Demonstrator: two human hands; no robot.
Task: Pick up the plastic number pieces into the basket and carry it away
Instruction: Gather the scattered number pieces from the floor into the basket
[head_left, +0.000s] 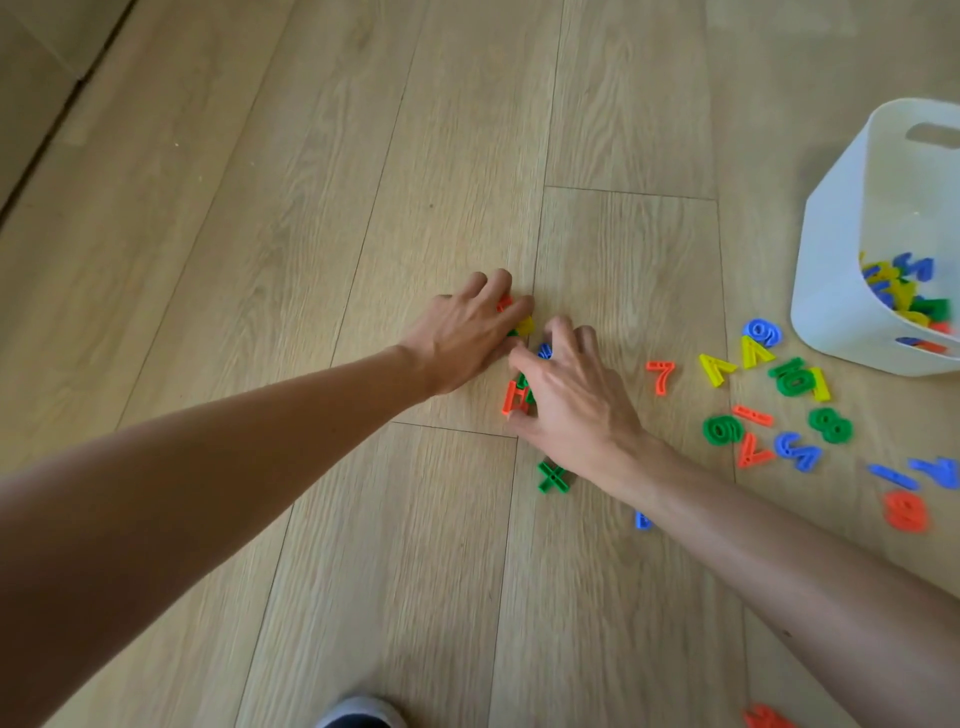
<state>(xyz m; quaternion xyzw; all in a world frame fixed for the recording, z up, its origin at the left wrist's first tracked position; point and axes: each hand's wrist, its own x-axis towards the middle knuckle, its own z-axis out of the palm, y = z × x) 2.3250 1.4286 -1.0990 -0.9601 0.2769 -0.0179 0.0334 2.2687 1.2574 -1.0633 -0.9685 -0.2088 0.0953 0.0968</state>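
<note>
Both hands are down on the wooden floor over a small cluster of plastic pieces. My left hand (467, 332) curls its fingers around red, yellow and green pieces (524, 325). My right hand (571, 400) cups over more pieces, with an orange piece (514, 397) and a blue one (544, 352) peeking out beside it. A green cross piece (552, 476) lies just below my right wrist. The white basket (841, 249) stands at the right edge, partly filled with coloured numbers. Several loose numbers lie between my right hand and the basket, among them an orange 7 (661, 375).
More pieces lie near my right forearm: a green 9 (722, 430), a green 8 (831, 425), blue pieces (935, 472) and an orange one (906, 512). A shoe tip (361, 714) shows at the bottom edge. A dark floor seam (62, 109) runs along the upper left.
</note>
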